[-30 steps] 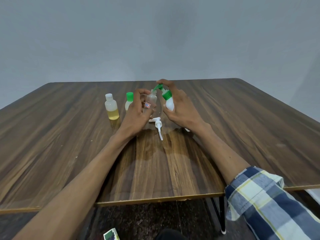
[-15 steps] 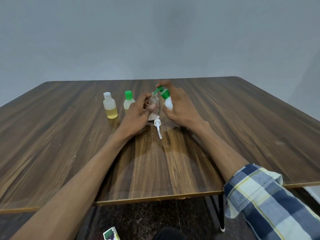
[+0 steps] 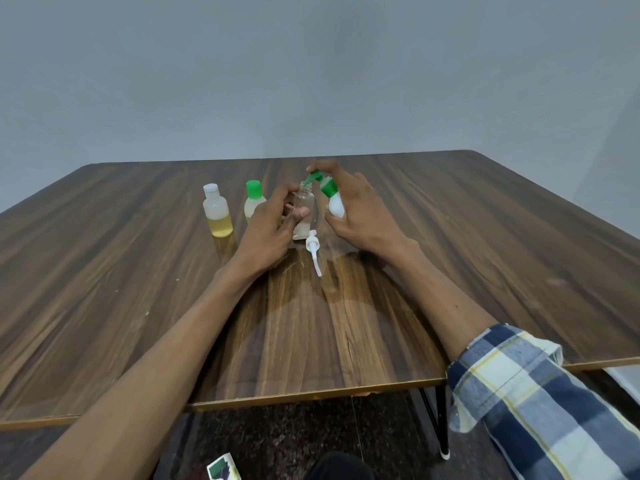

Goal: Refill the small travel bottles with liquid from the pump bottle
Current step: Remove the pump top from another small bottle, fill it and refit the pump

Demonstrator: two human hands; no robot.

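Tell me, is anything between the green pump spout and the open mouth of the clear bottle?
Nothing visible. The green pump spout sits right over the clear bottle mouth, whose cap is off. The white sprayer top lies on the table below.

Light: soft, even, moderately dim, apparently from overhead | Shadows: faint, short, under the hands and bottles on the dark wood-grain table [image 3: 485, 237] | Glare: dull sheen on tabletop centre | Distortion: wide-angle bowing at table edges, forearms stretched | Focus: slight softness overall; blue-and-white plaid sleeve [image 3: 540, 393] smeared near corner | Plain grey wall [image 3: 311, 71] showed vignetting.
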